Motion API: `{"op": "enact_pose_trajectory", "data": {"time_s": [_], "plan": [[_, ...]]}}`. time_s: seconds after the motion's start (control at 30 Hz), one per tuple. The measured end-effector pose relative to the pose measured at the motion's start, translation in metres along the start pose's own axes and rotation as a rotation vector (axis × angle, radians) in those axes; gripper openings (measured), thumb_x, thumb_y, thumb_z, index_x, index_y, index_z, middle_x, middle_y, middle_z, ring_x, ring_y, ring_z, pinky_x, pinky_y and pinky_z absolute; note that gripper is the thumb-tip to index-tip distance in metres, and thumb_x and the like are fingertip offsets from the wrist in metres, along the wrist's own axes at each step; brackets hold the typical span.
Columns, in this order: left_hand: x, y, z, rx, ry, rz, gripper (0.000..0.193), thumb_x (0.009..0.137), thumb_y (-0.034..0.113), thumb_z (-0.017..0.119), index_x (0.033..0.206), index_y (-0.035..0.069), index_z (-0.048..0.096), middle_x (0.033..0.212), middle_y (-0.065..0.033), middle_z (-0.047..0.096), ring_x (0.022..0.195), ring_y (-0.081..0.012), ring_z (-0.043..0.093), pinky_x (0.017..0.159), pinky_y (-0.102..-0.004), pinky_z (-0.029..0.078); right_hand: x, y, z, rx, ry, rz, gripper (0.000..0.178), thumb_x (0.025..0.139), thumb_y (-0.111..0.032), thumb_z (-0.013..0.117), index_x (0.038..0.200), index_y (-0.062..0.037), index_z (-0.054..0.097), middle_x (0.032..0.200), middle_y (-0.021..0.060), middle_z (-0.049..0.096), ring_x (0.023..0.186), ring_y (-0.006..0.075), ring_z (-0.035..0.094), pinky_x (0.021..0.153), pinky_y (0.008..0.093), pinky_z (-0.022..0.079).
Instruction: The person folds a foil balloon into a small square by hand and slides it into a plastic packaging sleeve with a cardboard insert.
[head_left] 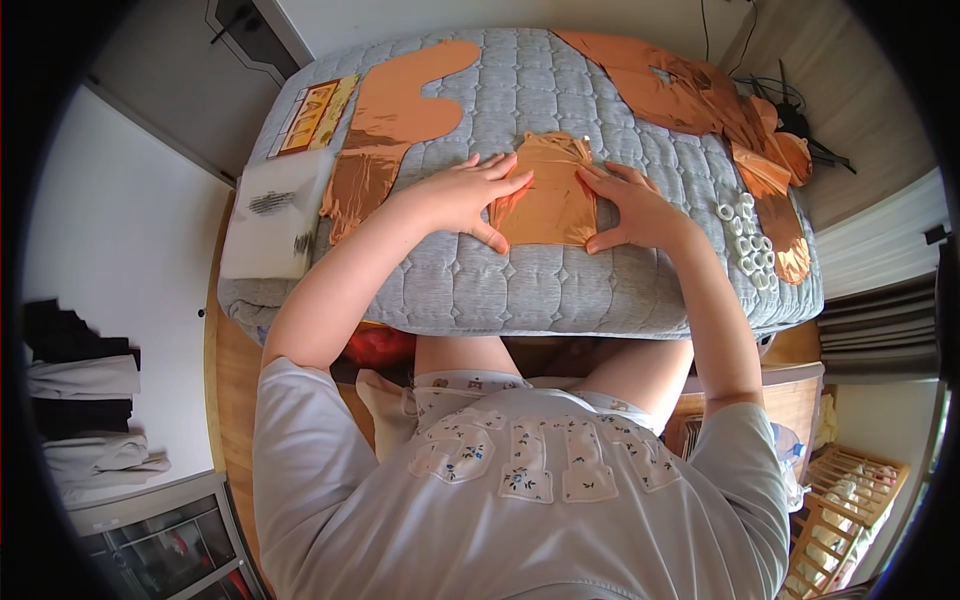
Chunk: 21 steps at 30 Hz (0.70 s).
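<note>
Right of the central foil (548, 212) lie white rings (752, 243).

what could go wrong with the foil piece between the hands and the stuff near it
The small copper foil piece already looks creased, so pressure from the left hand and right hand on its sides might wrinkle it more.

The white rings sit near the right edge of the quilted mattress; a bump might send some off.
</note>
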<state>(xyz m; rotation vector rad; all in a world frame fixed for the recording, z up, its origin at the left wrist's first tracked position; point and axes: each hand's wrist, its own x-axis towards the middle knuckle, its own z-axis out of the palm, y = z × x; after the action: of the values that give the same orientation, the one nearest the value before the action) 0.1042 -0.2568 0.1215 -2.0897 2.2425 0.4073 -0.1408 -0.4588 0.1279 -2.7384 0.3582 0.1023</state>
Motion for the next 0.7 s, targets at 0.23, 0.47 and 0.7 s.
{"op": "enact_pose_trajectory", "data": {"time_s": [0.23,0.47,0.7], "plan": [[-0.006,0.005,0.002,0.039,0.05,-0.118,0.145,0.059,0.083,0.077,0.164,0.001,0.018,0.172,-0.0185,0.017,0.161,-0.0319,0.009,0.127,-0.0615,-0.001,-0.001,0.001,0.001,-0.002,0.004,-0.001,0.124,0.058,-0.053,0.093,0.162,-0.0183,0.036,0.167,0.0029,0.036,0.155,0.0315,0.026,0.128,0.0486,0.021],[-0.009,0.007,0.001,0.129,0.072,-0.185,0.151,0.054,0.091,0.073,0.164,0.003,0.019,0.173,-0.0173,0.012,0.161,-0.035,0.001,0.125,-0.0647,-0.005,0.0,-0.001,0.0,0.018,0.019,-0.003,0.125,0.055,-0.051,0.095,0.161,-0.018,0.038,0.165,0.0034,0.039,0.154,0.031,0.028,0.127,0.0487,0.022],[-0.007,0.008,-0.004,0.164,0.023,-0.217,0.155,0.05,0.092,0.073,0.164,0.003,0.018,0.173,-0.0179,0.011,0.161,-0.0354,0.001,0.124,-0.0665,-0.006,0.0,-0.002,-0.001,0.03,0.045,-0.011,0.122,0.054,-0.043,0.096,0.16,-0.0222,0.04,0.164,0.0034,0.041,0.152,0.0294,0.031,0.126,0.0479,0.019]]}}
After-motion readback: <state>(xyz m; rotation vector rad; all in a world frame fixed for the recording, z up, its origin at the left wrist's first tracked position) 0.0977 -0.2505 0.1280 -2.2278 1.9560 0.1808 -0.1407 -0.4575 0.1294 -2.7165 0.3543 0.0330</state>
